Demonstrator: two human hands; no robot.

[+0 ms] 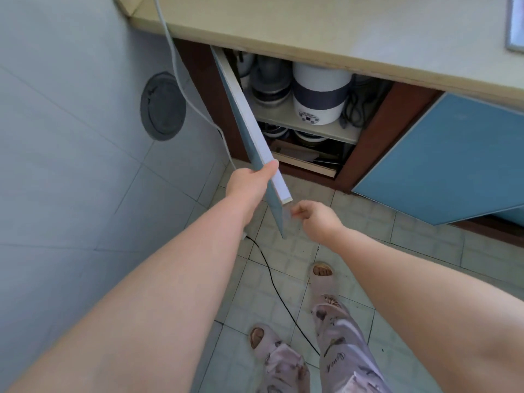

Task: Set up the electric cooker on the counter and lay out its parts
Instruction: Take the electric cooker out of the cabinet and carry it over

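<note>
Gripping 1 door (249,131): left hand (249,184).

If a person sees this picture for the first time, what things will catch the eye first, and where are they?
The left hand holds the edge of the open blue door in the middle, while the right hand hangs loosely curled beside the door's lower corner. Inside the cupboard, on the upper shelf, stands the white cooker with a dark band. A black cord runs over the floor between the two arms.
</note>
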